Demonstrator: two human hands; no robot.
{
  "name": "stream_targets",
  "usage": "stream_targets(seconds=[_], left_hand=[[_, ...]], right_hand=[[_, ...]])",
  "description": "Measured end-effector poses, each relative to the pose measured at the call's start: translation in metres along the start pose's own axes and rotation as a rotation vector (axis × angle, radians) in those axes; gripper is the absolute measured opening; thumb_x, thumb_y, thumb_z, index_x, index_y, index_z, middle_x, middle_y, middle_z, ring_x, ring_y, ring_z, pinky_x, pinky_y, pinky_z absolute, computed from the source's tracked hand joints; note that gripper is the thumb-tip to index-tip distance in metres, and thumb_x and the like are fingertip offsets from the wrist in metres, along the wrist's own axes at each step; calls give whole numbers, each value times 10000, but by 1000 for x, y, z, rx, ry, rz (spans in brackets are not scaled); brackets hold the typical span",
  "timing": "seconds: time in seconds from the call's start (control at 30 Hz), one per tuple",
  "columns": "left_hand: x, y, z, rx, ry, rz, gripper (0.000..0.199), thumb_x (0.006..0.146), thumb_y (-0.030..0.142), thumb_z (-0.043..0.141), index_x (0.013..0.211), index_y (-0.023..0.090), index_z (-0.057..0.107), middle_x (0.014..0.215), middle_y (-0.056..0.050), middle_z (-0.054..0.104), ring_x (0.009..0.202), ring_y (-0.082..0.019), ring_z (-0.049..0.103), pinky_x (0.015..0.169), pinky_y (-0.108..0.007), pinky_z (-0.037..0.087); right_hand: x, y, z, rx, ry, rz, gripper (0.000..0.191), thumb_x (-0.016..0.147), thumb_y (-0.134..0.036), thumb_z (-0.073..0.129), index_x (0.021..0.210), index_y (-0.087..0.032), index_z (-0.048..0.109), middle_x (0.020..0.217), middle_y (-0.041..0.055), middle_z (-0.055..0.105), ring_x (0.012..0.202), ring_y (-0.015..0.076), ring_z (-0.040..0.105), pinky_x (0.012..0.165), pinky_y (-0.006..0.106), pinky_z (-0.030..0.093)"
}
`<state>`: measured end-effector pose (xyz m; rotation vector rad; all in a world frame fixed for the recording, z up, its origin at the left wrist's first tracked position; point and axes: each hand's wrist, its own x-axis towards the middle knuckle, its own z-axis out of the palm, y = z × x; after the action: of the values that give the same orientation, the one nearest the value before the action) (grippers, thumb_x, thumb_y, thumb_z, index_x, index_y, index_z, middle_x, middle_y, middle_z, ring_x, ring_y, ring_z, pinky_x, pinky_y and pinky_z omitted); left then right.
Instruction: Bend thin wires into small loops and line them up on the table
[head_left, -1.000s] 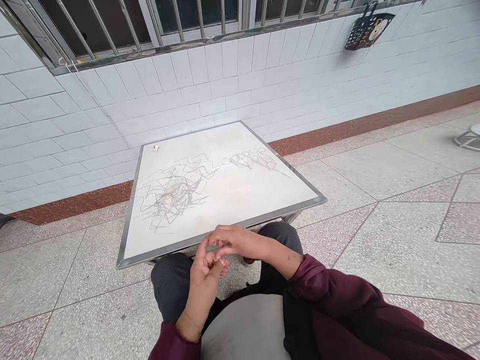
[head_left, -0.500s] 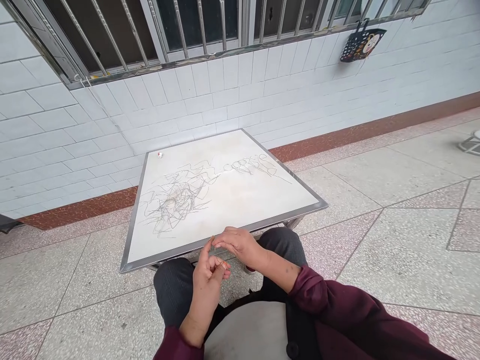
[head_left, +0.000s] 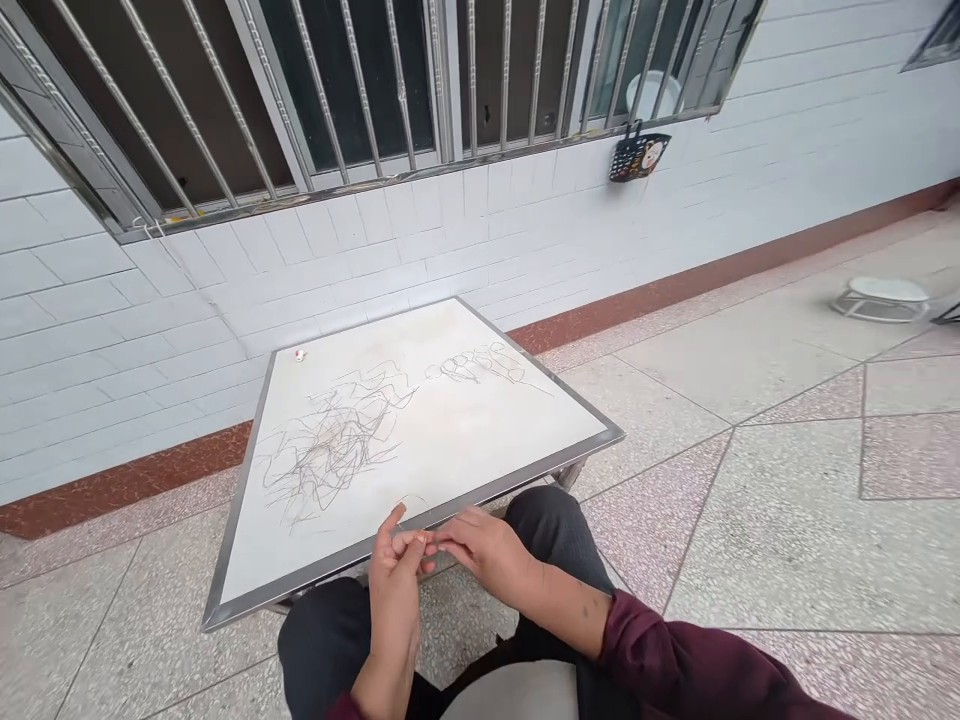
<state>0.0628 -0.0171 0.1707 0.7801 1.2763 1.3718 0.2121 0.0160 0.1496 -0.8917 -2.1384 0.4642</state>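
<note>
My left hand (head_left: 397, 575) is over the near edge of the white table (head_left: 465, 450), its thumb pressed on bent fingers and its index finger pointing up. Close against it, my right hand (head_left: 491, 555) pinches with its fingertips. A thin wire-like strand (head_left: 414, 497) arcs up from the fingers over the table edge; its ends are hidden in the grip. On the table's left lies a loose tangle of thin dark wire-like strands (head_left: 330, 445). Farther right is a row of looped strands (head_left: 476, 365).
A small white-and-red object (head_left: 301, 355) sits at the table's far left corner. Behind stands a tiled wall (head_left: 360, 235) with a barred window, where a dark dotted basket (head_left: 637, 157) hangs. A round white stool (head_left: 885, 295) is on the floor at right.
My right fingertips have come down from the left index fingertip to the left thumb, and the strand now bends in an arc. The view has tilted up and turned right.
</note>
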Motion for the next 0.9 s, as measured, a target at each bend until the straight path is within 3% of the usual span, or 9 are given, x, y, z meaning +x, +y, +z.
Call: stream_targets(seconds=[0.2, 0.33, 0.47, 0.57, 0.67, 0.73, 0.8, 0.9], left_hand=[[51, -15, 54, 70, -148, -23, 521, 720, 355, 713, 1153, 143, 513, 731, -10, 635, 664, -137, 624, 552, -220, 471], [82, -32, 99, 123, -233, -42, 442, 762, 329, 670, 1132, 140, 520, 764, -41, 648, 642, -142, 633, 545, -237, 481], [117, -52, 135, 209, -280, -54, 511, 750, 375, 683, 1171, 130, 528, 792, -76, 664, 614, -157, 632, 512, -250, 473], [139, -61, 151, 283, -289, -51, 596, 734, 393, 692, 1226, 111, 508, 766, -73, 655, 592, -156, 617, 499, -250, 464], [143, -60, 152, 336, -318, -46, 628, 757, 396, 657, 1281, 104, 468, 750, -59, 642, 606, -150, 601, 513, -246, 469], [132, -59, 141, 354, -367, -43, 615, 769, 414, 636, 1279, 110, 477, 759, -57, 641, 631, -148, 594, 538, -247, 477], [113, -62, 120, 359, -438, -42, 578, 769, 456, 631, 1236, 132, 527, 786, -58, 644, 669, -147, 591, 567, -242, 477], [84, -80, 67, 386, -581, -136, 612, 726, 583, 635, 1169, 162, 590, 739, -50, 627, 627, -155, 571, 487, -233, 428]], right_hand=[[-1, 52, -17, -169, 138, 113, 135, 887, -143, 538, 940, -204, 646, 804, 37, 655, 777, 191, 546, 715, 312, 465], [1, 92, -31, -340, 150, 225, 96, 855, -119, 577, 878, -193, 634, 802, 34, 646, 786, 194, 548, 722, 309, 470], [7, 133, -42, -448, 153, 304, 79, 869, -142, 565, 829, -171, 626, 789, 57, 633, 806, 219, 544, 711, 318, 461], [11, 165, -51, -503, 153, 366, 104, 883, -142, 543, 827, -168, 626, 794, 67, 634, 825, 227, 541, 703, 311, 445], [16, 195, -61, -541, 142, 422, 110, 889, -142, 538, 842, -184, 628, 801, 58, 636, 838, 215, 540, 690, 286, 429], [21, 214, -69, -556, 131, 452, 117, 903, -162, 529, 854, -196, 630, 809, 53, 637, 847, 207, 536, 679, 272, 418], [28, 232, -76, -565, 121, 470, 132, 921, -189, 510, 871, -206, 631, 831, 51, 639, 862, 201, 527, 673, 263, 409], [42, 255, -86, -572, 106, 476, 149, 935, -199, 490, 895, -214, 633, 858, 49, 642, 881, 200, 514, 656, 254, 394]])
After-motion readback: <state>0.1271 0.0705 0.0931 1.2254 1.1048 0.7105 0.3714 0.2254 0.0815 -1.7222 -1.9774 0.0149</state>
